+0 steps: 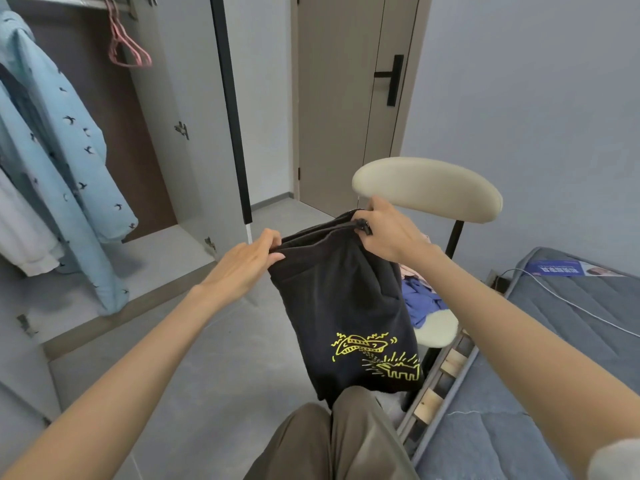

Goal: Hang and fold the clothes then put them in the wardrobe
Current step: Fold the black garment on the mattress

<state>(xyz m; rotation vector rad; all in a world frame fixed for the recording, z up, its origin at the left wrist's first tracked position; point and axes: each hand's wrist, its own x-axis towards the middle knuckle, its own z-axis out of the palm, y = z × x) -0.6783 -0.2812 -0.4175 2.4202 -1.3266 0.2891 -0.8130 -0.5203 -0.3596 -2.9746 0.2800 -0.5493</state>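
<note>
My left hand (242,261) and right hand (388,233) each pinch shut on the waistband of the black shorts (346,313), which hang long-ways down between them; the open wardrobe (194,140) is far left

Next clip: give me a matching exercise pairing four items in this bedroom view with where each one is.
Items:
1. black shorts with yellow print
2. pink wire hangers
3. light blue bird-print shirt
4. blue booklet

Places:
A. lying on the grey mattress
B. empty on the wardrobe rail
C. held up by both hands
D. hanging at the wardrobe's left

Pairs: 1-C, 2-B, 3-D, 4-A
</note>
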